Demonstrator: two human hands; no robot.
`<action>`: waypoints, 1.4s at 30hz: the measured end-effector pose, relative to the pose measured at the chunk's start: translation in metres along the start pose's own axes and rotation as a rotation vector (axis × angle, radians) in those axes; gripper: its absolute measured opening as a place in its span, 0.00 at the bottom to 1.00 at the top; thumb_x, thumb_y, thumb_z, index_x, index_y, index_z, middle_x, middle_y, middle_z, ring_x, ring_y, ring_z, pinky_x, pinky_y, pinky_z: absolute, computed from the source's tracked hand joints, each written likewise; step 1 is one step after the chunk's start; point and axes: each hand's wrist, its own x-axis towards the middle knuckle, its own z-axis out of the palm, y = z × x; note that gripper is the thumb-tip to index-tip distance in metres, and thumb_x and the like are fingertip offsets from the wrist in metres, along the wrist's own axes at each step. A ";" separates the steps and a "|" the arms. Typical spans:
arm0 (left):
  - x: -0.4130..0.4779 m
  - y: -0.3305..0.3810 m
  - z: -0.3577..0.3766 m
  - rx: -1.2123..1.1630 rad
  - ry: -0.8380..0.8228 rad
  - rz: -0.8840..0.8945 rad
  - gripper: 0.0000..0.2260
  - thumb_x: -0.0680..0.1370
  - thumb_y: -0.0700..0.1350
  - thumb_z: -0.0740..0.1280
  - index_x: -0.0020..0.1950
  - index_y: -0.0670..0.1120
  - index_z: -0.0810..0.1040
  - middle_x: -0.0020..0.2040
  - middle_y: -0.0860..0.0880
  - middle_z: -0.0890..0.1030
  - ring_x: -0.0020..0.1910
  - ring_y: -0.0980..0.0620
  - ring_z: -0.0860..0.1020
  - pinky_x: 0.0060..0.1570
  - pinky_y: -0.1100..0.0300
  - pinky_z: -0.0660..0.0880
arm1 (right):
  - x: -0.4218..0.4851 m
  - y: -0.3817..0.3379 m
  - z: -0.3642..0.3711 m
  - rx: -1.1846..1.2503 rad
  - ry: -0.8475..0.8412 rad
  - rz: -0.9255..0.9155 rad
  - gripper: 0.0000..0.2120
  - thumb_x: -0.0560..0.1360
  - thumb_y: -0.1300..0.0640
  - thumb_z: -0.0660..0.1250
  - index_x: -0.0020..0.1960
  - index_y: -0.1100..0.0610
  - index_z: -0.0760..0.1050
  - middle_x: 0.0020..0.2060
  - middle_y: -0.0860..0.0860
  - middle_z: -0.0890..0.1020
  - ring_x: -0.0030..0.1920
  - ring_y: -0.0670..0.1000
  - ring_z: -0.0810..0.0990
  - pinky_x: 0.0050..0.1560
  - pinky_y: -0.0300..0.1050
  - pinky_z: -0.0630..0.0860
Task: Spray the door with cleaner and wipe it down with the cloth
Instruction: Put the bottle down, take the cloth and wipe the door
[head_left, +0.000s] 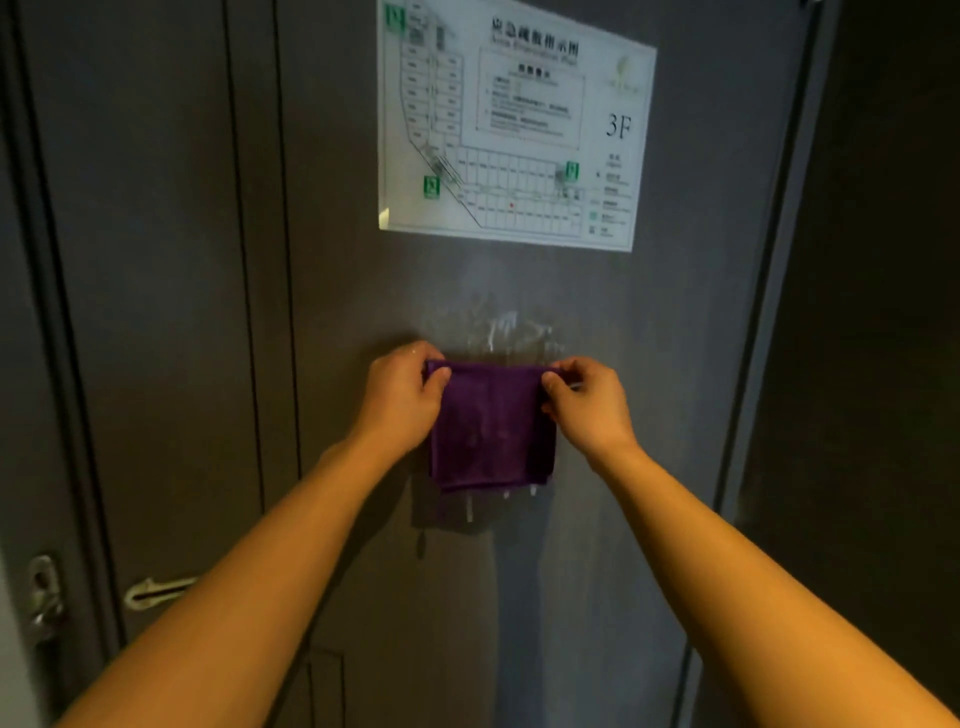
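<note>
A dark grey door (649, 415) fills the view. A folded purple cloth (491, 431) hangs flat in front of it at chest height. My left hand (402, 395) pinches the cloth's top left corner and my right hand (587, 397) pinches its top right corner. Wet streaks of cleaner (498, 332) shine on the door just above the cloth, and thin drips run down below its lower edge. No spray bottle is in view.
A laminated evacuation plan marked 3F (514, 119) is fixed to the door above the wet patch. A metal lever handle (156, 590) and a lock plate (44, 597) sit at the lower left. The door frame (769, 312) runs down the right.
</note>
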 end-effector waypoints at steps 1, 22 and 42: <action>0.015 0.001 -0.002 0.033 0.030 0.027 0.04 0.78 0.41 0.70 0.49 0.40 0.83 0.42 0.41 0.83 0.42 0.40 0.80 0.45 0.51 0.73 | 0.015 -0.008 0.007 0.010 0.041 -0.007 0.04 0.80 0.63 0.67 0.49 0.63 0.80 0.46 0.64 0.84 0.42 0.61 0.85 0.49 0.58 0.83; 0.085 -0.024 -0.016 0.526 0.404 0.193 0.23 0.77 0.57 0.69 0.66 0.44 0.76 0.65 0.39 0.74 0.66 0.40 0.67 0.62 0.40 0.68 | 0.074 0.003 0.112 -0.446 0.264 -0.504 0.36 0.80 0.31 0.52 0.82 0.46 0.53 0.82 0.58 0.49 0.83 0.59 0.46 0.78 0.58 0.49; 0.056 -0.062 -0.020 0.864 0.360 0.203 0.32 0.81 0.55 0.58 0.81 0.42 0.58 0.81 0.42 0.60 0.83 0.46 0.53 0.81 0.54 0.38 | 0.106 0.014 0.107 -0.600 0.372 -0.579 0.33 0.83 0.38 0.47 0.84 0.49 0.45 0.84 0.55 0.45 0.83 0.56 0.42 0.81 0.60 0.46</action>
